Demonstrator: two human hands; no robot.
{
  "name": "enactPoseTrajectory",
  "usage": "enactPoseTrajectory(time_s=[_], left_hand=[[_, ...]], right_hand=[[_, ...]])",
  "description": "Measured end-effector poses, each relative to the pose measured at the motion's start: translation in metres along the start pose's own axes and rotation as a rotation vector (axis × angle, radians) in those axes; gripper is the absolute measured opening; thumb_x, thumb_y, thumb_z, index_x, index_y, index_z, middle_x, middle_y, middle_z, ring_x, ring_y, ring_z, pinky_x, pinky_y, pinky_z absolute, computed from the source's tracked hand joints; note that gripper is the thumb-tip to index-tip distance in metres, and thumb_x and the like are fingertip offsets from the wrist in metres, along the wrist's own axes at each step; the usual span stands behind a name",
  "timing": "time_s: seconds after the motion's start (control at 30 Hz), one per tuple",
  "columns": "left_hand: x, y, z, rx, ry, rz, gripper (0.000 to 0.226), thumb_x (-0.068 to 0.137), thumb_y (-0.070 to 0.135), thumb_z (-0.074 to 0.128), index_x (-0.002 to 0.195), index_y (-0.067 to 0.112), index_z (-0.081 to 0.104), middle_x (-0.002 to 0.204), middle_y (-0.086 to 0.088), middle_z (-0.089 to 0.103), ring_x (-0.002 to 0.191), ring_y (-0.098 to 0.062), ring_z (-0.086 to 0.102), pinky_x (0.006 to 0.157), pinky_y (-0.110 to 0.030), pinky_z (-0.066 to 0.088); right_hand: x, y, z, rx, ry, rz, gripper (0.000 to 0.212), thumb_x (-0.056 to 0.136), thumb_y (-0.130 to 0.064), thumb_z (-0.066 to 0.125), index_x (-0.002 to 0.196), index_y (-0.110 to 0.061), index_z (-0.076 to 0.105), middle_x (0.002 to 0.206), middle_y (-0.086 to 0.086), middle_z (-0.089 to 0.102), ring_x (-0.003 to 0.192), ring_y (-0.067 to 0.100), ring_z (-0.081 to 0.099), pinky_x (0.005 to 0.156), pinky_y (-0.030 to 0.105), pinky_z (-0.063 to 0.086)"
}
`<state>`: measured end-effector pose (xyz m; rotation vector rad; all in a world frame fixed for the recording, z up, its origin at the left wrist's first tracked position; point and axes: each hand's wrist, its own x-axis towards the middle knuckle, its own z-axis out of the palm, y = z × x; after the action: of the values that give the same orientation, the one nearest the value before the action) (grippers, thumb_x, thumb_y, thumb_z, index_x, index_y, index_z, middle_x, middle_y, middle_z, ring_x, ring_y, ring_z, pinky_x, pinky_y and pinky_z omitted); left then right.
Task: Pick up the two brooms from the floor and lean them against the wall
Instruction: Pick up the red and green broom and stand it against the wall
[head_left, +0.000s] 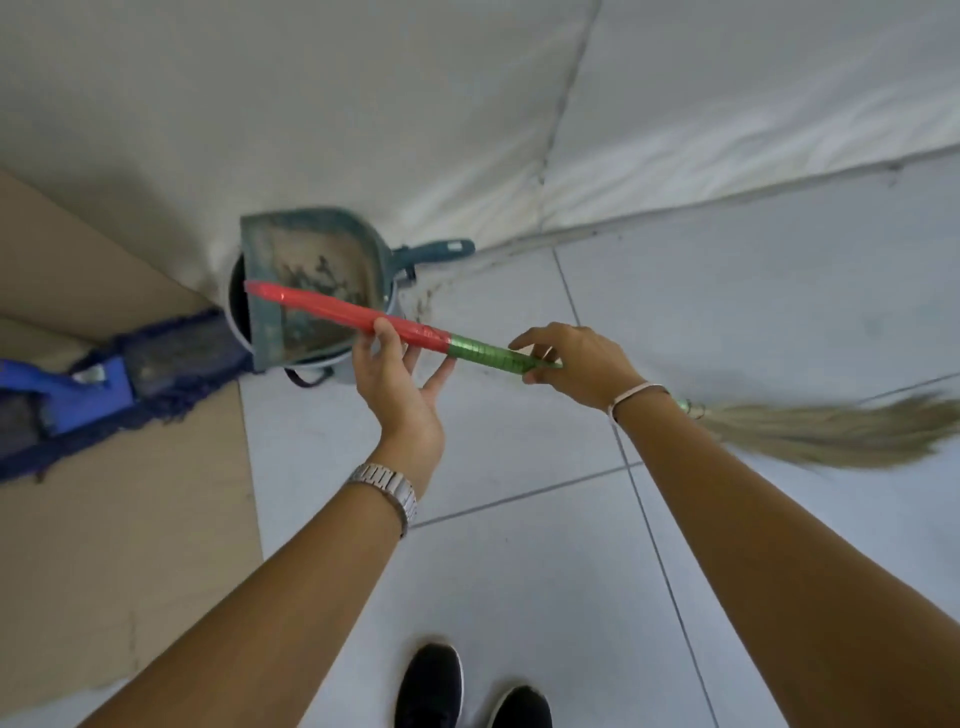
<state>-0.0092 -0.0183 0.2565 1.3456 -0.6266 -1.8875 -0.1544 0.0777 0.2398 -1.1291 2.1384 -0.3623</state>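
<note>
Broom (415, 325) held level above tiled floor (519, 545), red-and-green handle pointing left, straw bristles (831, 431) trailing right. Left hand (397, 384) under red section, palm up, fingers loosely spread, thumb on top. Right hand (576, 361) closed around green section. Wristwatch (387, 488) on left wrist. Behind: dustpan (311, 275) resting atop bucket (358, 366) at wall (363, 104); blue mop head (119, 384) on cardboard (130, 545). 2 black shoes (431, 686) at bottom edge.

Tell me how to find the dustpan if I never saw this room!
Look where the white wall meets the tiled floor, beside the brown cardboard. A small bucket stands there, and the dustpan sits on top of it. It is teal, dusty inside, with a short handle, unlike the blue fringed mop beside it.
</note>
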Motion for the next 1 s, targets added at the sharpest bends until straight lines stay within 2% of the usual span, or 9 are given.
enactPoseTrajectory(time_s=[0.07,0.17,0.3,0.43,0.5,0.63,0.73,0.87,1.0], left_hand=[[-0.009,0.039,0.021,0.028,-0.090,0.060,0.028,0.095,0.029,0.050,0.120,0.016,0.049,0.118,-0.010,0.058,0.110,-0.025,0.061,0.085,-0.052,0.054],[-0.024,0.088,0.047,0.085,-0.188,0.157,0.037,0.095,0.027,0.050,0.127,0.009,0.047,0.101,-0.004,0.057,0.094,-0.017,0.064,0.081,-0.049,0.057],[-0.053,0.146,0.077,0.194,-0.307,0.314,0.018,0.096,0.028,0.047,0.112,0.019,0.050,0.098,-0.001,0.056,0.107,-0.023,0.058,0.072,-0.040,0.060],[-0.086,0.193,0.105,0.231,-0.375,0.407,0.017,0.096,0.028,0.047,0.109,0.018,0.052,0.093,0.001,0.057,0.104,-0.021,0.058,0.076,-0.044,0.059],[-0.106,0.217,0.118,0.266,-0.432,0.457,0.018,0.096,0.027,0.048,0.110,0.016,0.052,0.096,-0.004,0.056,0.104,-0.022,0.059,0.072,-0.039,0.061],[-0.153,0.267,0.150,0.323,-0.602,0.499,0.012,0.095,0.021,0.050,0.104,0.014,0.051,0.089,-0.004,0.057,0.084,-0.010,0.065,0.063,-0.029,0.060],[-0.203,0.311,0.174,0.423,-0.762,0.500,0.008,0.094,0.020,0.052,0.100,0.015,0.051,0.084,-0.001,0.060,0.073,-0.008,0.069,0.064,-0.034,0.061],[-0.280,0.379,0.207,0.513,-0.898,0.546,0.005,0.092,0.021,0.055,0.097,0.020,0.053,0.084,-0.001,0.059,0.081,-0.022,0.068,0.069,-0.045,0.060],[-0.342,0.437,0.223,0.557,-0.958,0.640,0.005,0.090,0.024,0.058,0.093,0.023,0.055,0.078,0.004,0.059,0.081,-0.023,0.069,0.066,-0.048,0.060]], right_hand=[[-0.006,-0.025,-0.030,0.011,0.037,-0.025,0.033,0.083,-0.026,0.064,0.116,-0.030,0.058,0.108,-0.001,0.064,0.098,0.021,0.058,0.077,0.036,0.047],[-0.017,-0.055,-0.063,0.075,0.122,-0.024,0.031,0.081,-0.027,0.067,0.110,-0.030,0.060,0.104,-0.001,0.065,0.095,0.019,0.060,0.078,0.034,0.049],[-0.040,-0.095,-0.107,0.183,0.214,-0.029,0.032,0.077,-0.026,0.070,0.108,-0.028,0.063,0.100,-0.001,0.068,0.091,0.016,0.062,0.077,0.031,0.048],[-0.068,-0.132,-0.148,0.260,0.273,-0.048,0.032,0.075,-0.022,0.073,0.107,-0.023,0.066,0.098,0.003,0.072,0.086,0.015,0.064,0.082,0.035,0.052],[-0.085,-0.149,-0.170,0.286,0.300,-0.047,0.032,0.073,-0.021,0.075,0.105,-0.022,0.067,0.097,0.004,0.073,0.087,0.017,0.067,0.084,0.036,0.054],[-0.123,-0.173,-0.209,0.412,0.421,-0.027,0.034,0.069,-0.020,0.079,0.101,-0.021,0.070,0.092,0.004,0.073,0.082,0.016,0.069,0.084,0.038,0.055],[-0.162,-0.194,-0.244,0.495,0.497,-0.001,0.031,0.065,-0.018,0.081,0.095,-0.024,0.072,0.085,0.002,0.074,0.076,0.015,0.069,0.083,0.042,0.056],[-0.222,-0.239,-0.307,0.528,0.550,-0.011,0.031,0.061,-0.011,0.083,0.080,-0.031,0.071,0.080,0.004,0.072,0.073,0.020,0.069,0.084,0.045,0.055],[-0.267,-0.290,-0.355,0.466,0.591,-0.084,0.030,0.063,-0.010,0.082,0.092,-0.015,0.073,0.080,0.005,0.072,0.070,0.019,0.068,0.079,0.045,0.056]])
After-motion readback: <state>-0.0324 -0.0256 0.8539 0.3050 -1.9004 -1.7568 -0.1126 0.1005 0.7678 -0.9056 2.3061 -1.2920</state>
